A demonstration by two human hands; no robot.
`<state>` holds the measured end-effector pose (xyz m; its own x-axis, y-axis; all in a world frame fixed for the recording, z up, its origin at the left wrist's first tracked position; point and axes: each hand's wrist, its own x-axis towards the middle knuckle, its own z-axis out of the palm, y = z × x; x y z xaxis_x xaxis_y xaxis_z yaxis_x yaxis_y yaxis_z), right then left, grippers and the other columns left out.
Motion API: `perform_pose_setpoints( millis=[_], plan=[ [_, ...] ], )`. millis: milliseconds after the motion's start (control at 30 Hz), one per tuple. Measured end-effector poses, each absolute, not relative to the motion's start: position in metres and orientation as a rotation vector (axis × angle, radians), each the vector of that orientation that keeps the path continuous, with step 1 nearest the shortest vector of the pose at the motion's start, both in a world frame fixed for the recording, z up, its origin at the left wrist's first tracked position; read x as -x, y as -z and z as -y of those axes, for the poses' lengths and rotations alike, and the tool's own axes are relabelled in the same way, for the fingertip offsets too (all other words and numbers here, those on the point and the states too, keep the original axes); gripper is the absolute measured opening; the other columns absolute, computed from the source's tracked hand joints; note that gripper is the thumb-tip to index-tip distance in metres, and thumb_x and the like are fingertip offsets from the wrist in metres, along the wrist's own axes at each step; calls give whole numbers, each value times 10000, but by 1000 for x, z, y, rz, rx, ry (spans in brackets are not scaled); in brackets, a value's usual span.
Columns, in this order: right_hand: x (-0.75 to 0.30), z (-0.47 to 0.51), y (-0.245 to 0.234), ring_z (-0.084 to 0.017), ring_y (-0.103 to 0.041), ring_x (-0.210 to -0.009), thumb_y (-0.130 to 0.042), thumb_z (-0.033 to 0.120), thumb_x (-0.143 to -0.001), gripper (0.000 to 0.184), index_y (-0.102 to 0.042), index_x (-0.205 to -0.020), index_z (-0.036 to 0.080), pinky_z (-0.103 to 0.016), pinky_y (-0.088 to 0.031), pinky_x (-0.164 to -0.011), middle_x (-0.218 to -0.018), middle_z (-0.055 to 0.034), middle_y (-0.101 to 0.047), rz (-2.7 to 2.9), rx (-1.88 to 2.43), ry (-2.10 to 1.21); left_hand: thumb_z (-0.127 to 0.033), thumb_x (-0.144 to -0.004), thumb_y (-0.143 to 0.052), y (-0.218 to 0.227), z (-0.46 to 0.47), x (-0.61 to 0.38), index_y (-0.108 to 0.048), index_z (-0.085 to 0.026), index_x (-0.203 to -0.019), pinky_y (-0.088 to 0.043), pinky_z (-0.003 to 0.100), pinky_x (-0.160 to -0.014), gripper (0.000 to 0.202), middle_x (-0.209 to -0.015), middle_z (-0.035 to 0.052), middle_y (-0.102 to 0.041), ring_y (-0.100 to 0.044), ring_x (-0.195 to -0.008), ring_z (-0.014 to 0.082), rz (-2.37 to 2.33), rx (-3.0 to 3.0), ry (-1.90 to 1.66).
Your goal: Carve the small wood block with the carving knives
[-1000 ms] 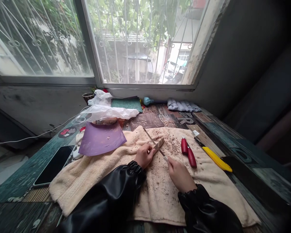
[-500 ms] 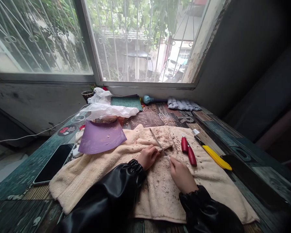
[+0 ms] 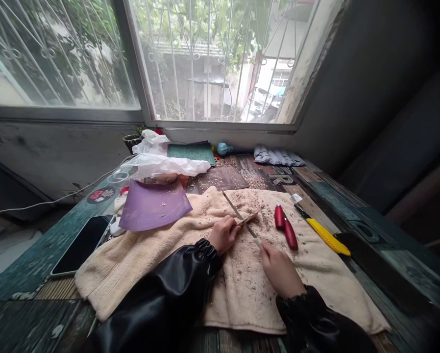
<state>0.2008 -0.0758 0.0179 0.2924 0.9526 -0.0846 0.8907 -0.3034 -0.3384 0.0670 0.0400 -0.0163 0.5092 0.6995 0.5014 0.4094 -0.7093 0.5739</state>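
My left hand [image 3: 223, 235] is closed on a thin wooden stick [image 3: 251, 217], whose pointed end sticks out to the right. In my right hand [image 3: 281, 272] is the pale handle of a long, narrow metal file [image 3: 232, 205]. The file slants up to the left and crosses the stick, appearing to touch it. Both hands are low over a beige towel [image 3: 132, 269] strewn with wood shavings. My fingers hide the stick's other end.
Right of my hands lie two red-handled tools [image 3: 289, 234] and a yellow utility knife [image 3: 326, 236]. A purple sheet [image 3: 156, 208] rests on the towel's left, near a phone [image 3: 82, 247]. Behind are a white plastic bag [image 3: 168, 166], a green mat [image 3: 191, 153] and a grey padded bundle [image 3: 277, 156].
My right hand has shifted slightly right, and the file lies at a slightly flatter slant across the stick. The stick's free end points a little more upward.
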Motion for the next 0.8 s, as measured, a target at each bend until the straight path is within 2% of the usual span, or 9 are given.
perform_pose_setpoints(
  millis=[100,400,600,800],
  plan=[
    [-199,59,-23,-155,-548,-693,-307,228,-848,276,-579,-834,186,-221,-291,-567,-756,-67,-628,1708,2368,-393,-207,-791,-448,16,-42,-66,-465,-173,-679,-401,229,-585,118,-705,14,-504,-486,-643,118,-929,-2345,-1078],
    [-182,76,-20,-176,-566,-706,-276,228,-857,324,-520,-1067,201,-241,-273,-548,-753,-73,-627,1706,2417,-355,-224,-782,-459,19,-43,-69,-462,-171,-691,-405,251,-594,105,-682,15,-511,-493,-635,128,-1093,-2314,-1104],
    [-184,67,-24,-174,-571,-686,-272,234,-857,314,-531,-1033,207,-245,-281,-550,-732,-68,-628,1725,2464,-297,-212,-783,-460,18,-40,-68,-473,-172,-694,-400,232,-598,99,-705,17,-515,-493,-657,122,-902,-2394,-1063],
    [-178,47,-23,-164,-574,-702,-268,230,-859,301,-553,-952,207,-240,-287,-557,-771,-65,-634,1721,2436,-296,-205,-778,-447,20,-35,-72,-448,-173,-677,-393,241,-577,106,-676,14,-498,-481,-633,127,-1036,-2366,-1095]
  ],
)
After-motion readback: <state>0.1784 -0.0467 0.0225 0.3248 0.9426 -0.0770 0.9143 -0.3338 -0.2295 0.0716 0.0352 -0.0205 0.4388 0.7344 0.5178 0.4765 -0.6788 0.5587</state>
